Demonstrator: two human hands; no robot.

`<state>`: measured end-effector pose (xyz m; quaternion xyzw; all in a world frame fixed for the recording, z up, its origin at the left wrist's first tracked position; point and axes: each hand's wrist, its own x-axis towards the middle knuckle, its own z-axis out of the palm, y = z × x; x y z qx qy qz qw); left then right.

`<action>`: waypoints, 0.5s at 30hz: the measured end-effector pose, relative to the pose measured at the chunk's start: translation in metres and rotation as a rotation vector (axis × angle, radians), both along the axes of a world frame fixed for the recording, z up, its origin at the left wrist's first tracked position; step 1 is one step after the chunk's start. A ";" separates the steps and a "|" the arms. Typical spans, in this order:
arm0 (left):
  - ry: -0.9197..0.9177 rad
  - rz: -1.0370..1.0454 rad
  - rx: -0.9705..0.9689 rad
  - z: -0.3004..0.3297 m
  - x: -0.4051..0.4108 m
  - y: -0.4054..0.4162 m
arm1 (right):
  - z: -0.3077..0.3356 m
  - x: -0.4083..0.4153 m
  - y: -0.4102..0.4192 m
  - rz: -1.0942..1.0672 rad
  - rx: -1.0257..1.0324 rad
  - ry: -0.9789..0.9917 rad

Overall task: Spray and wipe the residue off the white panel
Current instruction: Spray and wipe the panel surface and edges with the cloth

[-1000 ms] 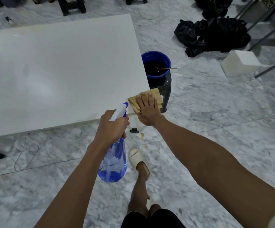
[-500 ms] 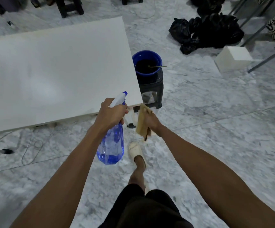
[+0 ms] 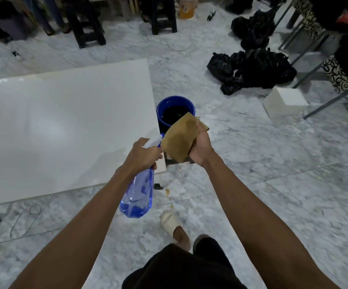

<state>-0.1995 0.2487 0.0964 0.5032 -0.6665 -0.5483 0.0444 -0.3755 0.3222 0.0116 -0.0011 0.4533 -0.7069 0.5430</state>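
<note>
A large white panel (image 3: pixel 60 130) lies flat just above the marble floor, filling the left half of the view. My left hand (image 3: pixel 144 156) grips the neck of a blue spray bottle (image 3: pixel 138 195) over the panel's near right corner, nozzle pointing away from me. My right hand (image 3: pixel 201 149) holds a stained tan cloth (image 3: pixel 179 137) up in the air, just right of that corner and off the panel. The cloth hangs in front of a blue bucket (image 3: pixel 164 105).
The blue bucket of dark liquid stands on a dark stand at the panel's right edge. Black bags (image 3: pixel 254 69) and a white box (image 3: pixel 284 102) lie to the right. Stool legs (image 3: pixel 85 32) stand at the back. Cables (image 3: pixel 23 217) and brown drips (image 3: pixel 167 191) mark the floor near my sandalled foot (image 3: pixel 172 225).
My right hand lifted the cloth off the panel's corner and raised it in front of the bucket. The view tilted up, showing more of the room behind. My left hand kept holding the bottle.
</note>
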 end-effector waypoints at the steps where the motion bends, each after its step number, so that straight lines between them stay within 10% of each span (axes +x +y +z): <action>1: -0.005 0.002 -0.017 0.002 -0.010 -0.009 | 0.005 -0.010 -0.011 -0.012 -0.013 -0.005; 15: 0.046 0.086 -0.045 0.042 -0.099 -0.084 | 0.044 -0.106 -0.135 0.144 0.042 -0.048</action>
